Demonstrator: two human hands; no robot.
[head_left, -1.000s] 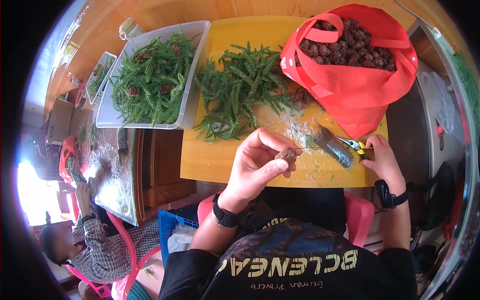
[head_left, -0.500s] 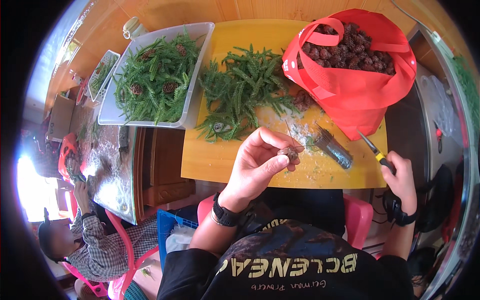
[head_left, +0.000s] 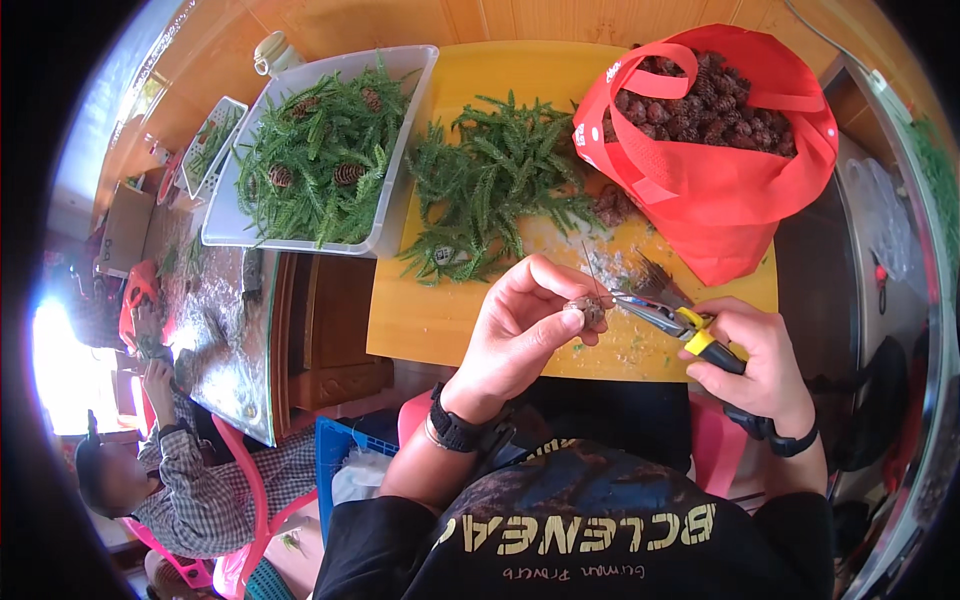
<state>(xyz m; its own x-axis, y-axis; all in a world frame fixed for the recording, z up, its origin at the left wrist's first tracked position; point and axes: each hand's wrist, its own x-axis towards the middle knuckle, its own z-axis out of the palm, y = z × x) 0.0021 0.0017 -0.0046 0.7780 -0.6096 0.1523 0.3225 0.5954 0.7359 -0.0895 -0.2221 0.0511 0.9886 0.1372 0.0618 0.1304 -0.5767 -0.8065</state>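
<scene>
While the left hand [head_left: 520, 330] pinches a small pine cone [head_left: 588, 310] between thumb and fingers above the yellow desk [head_left: 440, 320], a thin wire [head_left: 592, 268] stands up from the cone. It probably pays to keep that pinch firm and the cone level, so the wire end stays within reach. Just right of it, the pliers [head_left: 665, 318] point their tip at the cone, the right hand [head_left: 760, 365] clenched on the yellow-black handles; a short, square bite should suit.
</scene>
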